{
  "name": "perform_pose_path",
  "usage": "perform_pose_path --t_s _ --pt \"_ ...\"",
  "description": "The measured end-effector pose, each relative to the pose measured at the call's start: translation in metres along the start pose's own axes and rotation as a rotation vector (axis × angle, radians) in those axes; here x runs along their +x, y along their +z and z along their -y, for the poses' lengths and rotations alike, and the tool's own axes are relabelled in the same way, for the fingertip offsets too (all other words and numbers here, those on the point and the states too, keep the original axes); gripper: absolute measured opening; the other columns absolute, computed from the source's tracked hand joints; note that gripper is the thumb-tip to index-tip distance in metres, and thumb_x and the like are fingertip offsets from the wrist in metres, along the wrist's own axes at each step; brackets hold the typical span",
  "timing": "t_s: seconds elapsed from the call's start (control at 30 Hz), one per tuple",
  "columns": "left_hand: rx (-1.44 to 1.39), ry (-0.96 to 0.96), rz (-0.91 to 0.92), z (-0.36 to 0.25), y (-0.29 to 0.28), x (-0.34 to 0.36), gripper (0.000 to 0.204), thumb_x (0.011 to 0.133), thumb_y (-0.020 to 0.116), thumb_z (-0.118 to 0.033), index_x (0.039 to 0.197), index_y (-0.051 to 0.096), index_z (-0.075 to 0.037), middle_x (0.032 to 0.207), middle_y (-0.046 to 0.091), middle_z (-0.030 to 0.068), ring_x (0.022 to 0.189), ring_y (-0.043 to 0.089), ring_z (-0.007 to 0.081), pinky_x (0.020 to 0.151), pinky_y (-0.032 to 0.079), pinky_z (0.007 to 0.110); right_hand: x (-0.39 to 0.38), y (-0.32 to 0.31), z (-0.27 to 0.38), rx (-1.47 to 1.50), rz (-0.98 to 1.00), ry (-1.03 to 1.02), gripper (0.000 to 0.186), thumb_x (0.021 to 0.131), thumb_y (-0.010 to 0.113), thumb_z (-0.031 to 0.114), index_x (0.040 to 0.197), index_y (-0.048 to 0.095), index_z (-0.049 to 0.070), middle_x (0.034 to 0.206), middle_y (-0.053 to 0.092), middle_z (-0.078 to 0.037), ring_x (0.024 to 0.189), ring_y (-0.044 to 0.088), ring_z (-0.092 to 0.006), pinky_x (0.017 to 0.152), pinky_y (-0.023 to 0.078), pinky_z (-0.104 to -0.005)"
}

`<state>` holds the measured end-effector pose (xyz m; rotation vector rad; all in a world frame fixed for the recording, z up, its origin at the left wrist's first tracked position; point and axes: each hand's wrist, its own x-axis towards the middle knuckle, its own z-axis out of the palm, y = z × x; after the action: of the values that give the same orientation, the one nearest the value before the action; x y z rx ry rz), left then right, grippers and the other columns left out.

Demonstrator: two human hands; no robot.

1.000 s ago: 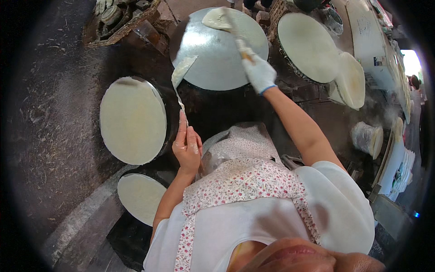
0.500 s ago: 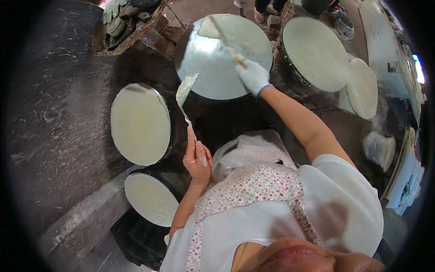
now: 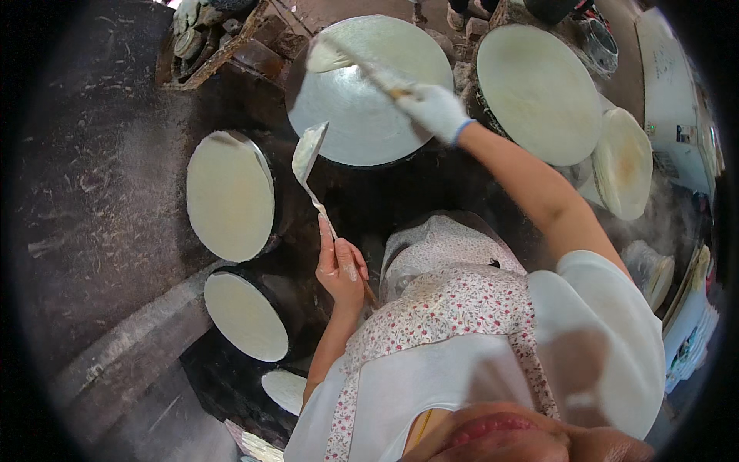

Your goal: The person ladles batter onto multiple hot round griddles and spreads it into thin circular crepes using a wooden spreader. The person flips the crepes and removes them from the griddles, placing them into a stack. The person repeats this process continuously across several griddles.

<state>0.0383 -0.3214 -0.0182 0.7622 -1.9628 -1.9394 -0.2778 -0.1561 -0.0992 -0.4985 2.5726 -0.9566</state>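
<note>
My bare left hand (image 3: 342, 271) is wrapped round the handle of a ladle (image 3: 309, 154), whose bowl is coated in white batter. That bowl is held up by the near left rim of a round metal griddle (image 3: 358, 127). A white glove covers my right hand (image 3: 437, 110), which grips a long-handled spreader (image 3: 362, 63), blurred by motion. It reaches across the griddle to a thick patch of white batter (image 3: 326, 57) at the far left rim. A thin pale film of batter lies on the far right part; the near left part shows shiny bare metal.
Further griddles bear pale round flatbreads: one at right (image 3: 539, 96), one at left (image 3: 231, 196), another lower left (image 3: 246, 316). Stacked flatbreads (image 3: 623, 164) lie far right, near a white bucket (image 3: 650, 271). A rusty box (image 3: 204, 46) stands back left. Someone's feet show behind.
My right hand has swung the spreader leftward, and the thick batter patch has shifted left along the far rim. My left hand keeps the ladle in nearly the same place. The whole view has shifted slightly.
</note>
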Motion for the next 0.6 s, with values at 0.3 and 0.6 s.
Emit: perform_pose_path --t_s 0.3,0.6 --pt "0.081 0.009 -0.053 0.018 0.029 -0.006 0.052 0.114 0.047 -0.016 0.164 0.039 -0.004 0.065 0.054 0.0002 0.047 0.045 0.0041 0.042 0.038 0.021 0.012 0.007 0.006 0.157 0.119 -0.063 0.044 0.101 0.056 0.043 0.134 0.072 0.019 0.118 0.074 -0.023 0.11 0.072 -0.0392 0.099 0.054 -0.0443" --pt "0.198 -0.029 -0.09 0.012 0.048 -0.009 0.052 0.113 0.048 -0.011 0.164 0.04 -0.009 0.062 0.052 -0.0008 0.048 0.043 0.0031 0.045 0.036 0.02 0.044 0.013 -0.001 0.088 0.146 -0.132 0.041 0.099 0.069 0.033 0.128 0.076 0.006 0.109 0.08 -0.012 0.09 0.073 -0.0201 0.086 0.057 -0.0346"
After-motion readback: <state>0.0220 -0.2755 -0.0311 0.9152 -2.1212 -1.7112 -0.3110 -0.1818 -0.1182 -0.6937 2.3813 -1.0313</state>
